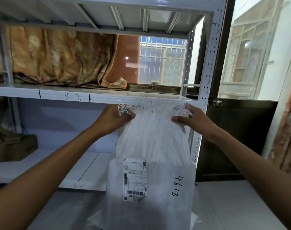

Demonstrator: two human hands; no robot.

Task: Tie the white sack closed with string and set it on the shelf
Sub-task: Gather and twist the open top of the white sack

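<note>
Both forearms reach in from the near edge, up to the sack (151,163), which stands on the floor in front of the shelf (95,97). His left hand (115,118) pinches the frayed mouth at one corner, and his right hand (191,120) pinches the other, spreading it flat. No string shows yet. Gathering seems to be the step in hand; next the mouth needs bunching into a neck before tying.

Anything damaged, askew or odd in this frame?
Yes: the white woven plastic sack has a frayed top edge, loose threads sticking out between the left hand and right hand. Its shipping label sits upside down.
</note>
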